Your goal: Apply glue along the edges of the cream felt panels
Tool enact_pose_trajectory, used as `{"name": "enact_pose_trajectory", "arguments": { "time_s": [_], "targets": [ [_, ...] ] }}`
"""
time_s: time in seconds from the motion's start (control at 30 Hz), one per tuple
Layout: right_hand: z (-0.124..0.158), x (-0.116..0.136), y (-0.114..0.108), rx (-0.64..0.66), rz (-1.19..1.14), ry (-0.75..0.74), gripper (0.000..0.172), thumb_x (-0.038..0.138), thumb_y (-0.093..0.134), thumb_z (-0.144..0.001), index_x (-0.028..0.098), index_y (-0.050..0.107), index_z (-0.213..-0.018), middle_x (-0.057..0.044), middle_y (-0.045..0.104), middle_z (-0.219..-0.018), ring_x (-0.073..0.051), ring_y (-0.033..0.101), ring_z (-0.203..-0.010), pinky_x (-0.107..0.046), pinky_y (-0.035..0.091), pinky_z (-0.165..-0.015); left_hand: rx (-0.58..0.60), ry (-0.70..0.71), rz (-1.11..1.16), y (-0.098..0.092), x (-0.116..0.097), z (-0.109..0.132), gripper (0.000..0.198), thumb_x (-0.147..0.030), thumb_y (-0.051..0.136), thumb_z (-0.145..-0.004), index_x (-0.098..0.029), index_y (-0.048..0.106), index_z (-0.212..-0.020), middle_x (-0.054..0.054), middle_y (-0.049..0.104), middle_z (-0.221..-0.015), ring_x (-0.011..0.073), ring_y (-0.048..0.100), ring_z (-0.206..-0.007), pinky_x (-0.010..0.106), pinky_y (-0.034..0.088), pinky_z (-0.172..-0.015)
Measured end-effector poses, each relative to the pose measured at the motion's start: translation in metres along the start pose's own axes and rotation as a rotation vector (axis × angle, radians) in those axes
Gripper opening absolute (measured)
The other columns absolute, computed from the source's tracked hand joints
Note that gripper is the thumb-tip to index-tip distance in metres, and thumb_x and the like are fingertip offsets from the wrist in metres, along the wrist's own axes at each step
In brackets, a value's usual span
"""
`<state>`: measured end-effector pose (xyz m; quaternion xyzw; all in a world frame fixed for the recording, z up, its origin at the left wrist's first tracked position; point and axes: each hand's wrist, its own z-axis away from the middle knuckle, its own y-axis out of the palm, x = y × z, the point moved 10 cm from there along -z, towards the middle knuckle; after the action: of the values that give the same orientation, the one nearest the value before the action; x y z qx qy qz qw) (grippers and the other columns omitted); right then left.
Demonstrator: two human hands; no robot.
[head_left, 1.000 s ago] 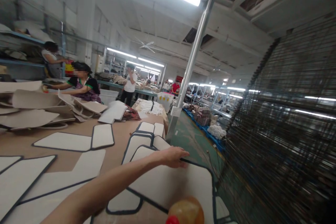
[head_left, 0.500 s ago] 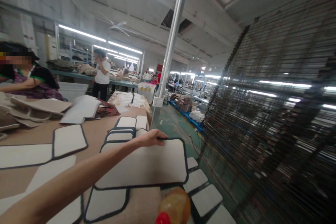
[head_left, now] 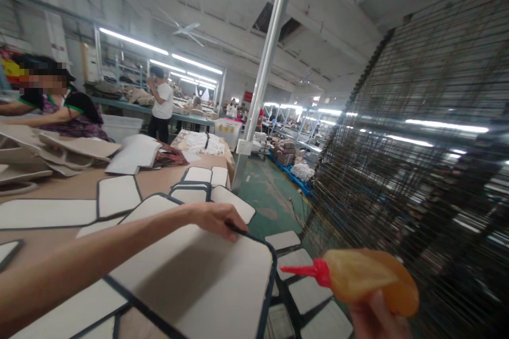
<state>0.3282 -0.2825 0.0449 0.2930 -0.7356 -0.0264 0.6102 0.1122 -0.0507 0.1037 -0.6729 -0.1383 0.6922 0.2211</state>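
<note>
My left hand (head_left: 218, 218) grips the far edge of a large white panel with a dark blue border (head_left: 207, 280), fingers curled over the rim. The panel is tilted above the table, and a shadow of my arm falls across it. At the lower right, my right hand (head_left: 379, 312) is closed around an amber squeeze bottle (head_left: 366, 278). Its red nozzle (head_left: 302, 270) points left, close to the panel's right edge but apart from it. Part of my right hand is cut off by the frame's bottom edge.
Similar bordered panels (head_left: 119, 195) lie on the brown table (head_left: 155, 184), and others (head_left: 310, 294) rest low on the right. Beige pieces (head_left: 75, 148) are heaped at left beside a seated co-worker (head_left: 67, 111). A metal post (head_left: 262, 63) and a wire rack (head_left: 421, 169) stand beyond.
My left hand has brought the panel nearer and lower, turning it. The bottle has come up from the bottom edge to the right, and my right hand now shows.
</note>
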Motion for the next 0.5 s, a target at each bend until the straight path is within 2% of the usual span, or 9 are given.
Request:
{"name": "enact_pose_trajectory", "arguments": {
  "time_s": [0.07,0.13,0.17,0.27,0.33,0.43,0.5],
  "targets": [
    [-0.004,0.005,-0.004,0.042,0.076,-0.047,0.044,0.042,0.073,-0.065,0.026,0.061,-0.105,-0.003,0.065,-0.109,-0.021,0.057,-0.107,-0.034,0.051,-0.088,-0.006,0.003,0.007,0.005,-0.008,0.0,0.04,-0.045,0.069,-0.072,-0.01,0.073,-0.091,0.003,0.064,-0.072,0.0158,0.049,-0.065,0.02,0.037,-0.058],
    [-0.01,0.006,-0.017,0.084,0.185,-0.129,0.031,0.041,0.076,-0.061,0.026,0.067,-0.086,-0.002,0.068,-0.097,-0.023,0.056,-0.108,-0.04,0.044,-0.099,0.0,0.002,0.026,0.01,-0.013,0.0,0.042,-0.047,0.07,-0.072,-0.01,0.074,-0.093,0.003,0.065,-0.074,0.0165,0.05,-0.067,0.02,0.038,-0.058],
    [-0.012,0.01,-0.024,0.103,0.292,-0.221,0.027,0.041,0.078,-0.057,0.026,0.068,-0.077,-0.003,0.068,-0.09,-0.025,0.058,-0.105,-0.043,0.042,-0.101,0.006,0.0,0.038,0.012,-0.014,0.0,0.043,-0.047,0.07,-0.071,-0.011,0.074,-0.093,0.003,0.066,-0.074,0.0168,0.051,-0.067,0.02,0.039,-0.059],
    [-0.011,0.02,-0.034,0.14,0.55,-0.447,0.027,0.04,0.083,-0.043,0.027,0.068,-0.061,-0.004,0.067,-0.073,-0.029,0.062,-0.091,-0.047,0.046,-0.094,0.018,-0.012,0.074,0.019,-0.017,0.001,0.043,-0.047,0.07,-0.071,-0.012,0.074,-0.096,0.003,0.067,-0.077,0.0183,0.054,-0.072,0.021,0.042,-0.063],
    [-0.004,0.029,-0.033,0.127,0.574,-0.547,0.023,0.039,0.081,-0.046,0.027,0.069,-0.061,-0.005,0.067,-0.073,-0.028,0.063,-0.089,-0.044,0.049,-0.09,0.024,-0.023,0.101,0.022,-0.017,0.0,0.044,-0.048,0.069,-0.072,-0.012,0.073,-0.098,0.004,0.068,-0.082,0.0204,0.056,-0.077,0.022,0.044,-0.068],
    [0.004,0.033,-0.031,0.095,0.495,-0.559,0.017,0.038,0.076,-0.056,0.027,0.069,-0.066,-0.006,0.067,-0.084,-0.028,0.06,-0.099,-0.045,0.046,-0.095,0.028,-0.038,0.132,0.026,-0.016,0.0,0.047,-0.05,0.069,-0.071,-0.012,0.073,-0.1,0.005,0.068,-0.083,0.022,0.057,-0.08,0.024,0.045,-0.074],
    [0.004,0.023,-0.032,0.109,0.457,-0.498,0.022,0.04,0.077,-0.054,0.027,0.069,-0.069,-0.004,0.066,-0.079,-0.029,0.058,-0.104,-0.049,0.04,-0.101,0.025,-0.043,0.138,0.027,-0.016,-0.002,0.046,-0.05,0.069,-0.072,-0.013,0.074,-0.097,0.004,0.068,-0.08,0.0217,0.057,-0.078,0.025,0.045,-0.074]
  ]
}}
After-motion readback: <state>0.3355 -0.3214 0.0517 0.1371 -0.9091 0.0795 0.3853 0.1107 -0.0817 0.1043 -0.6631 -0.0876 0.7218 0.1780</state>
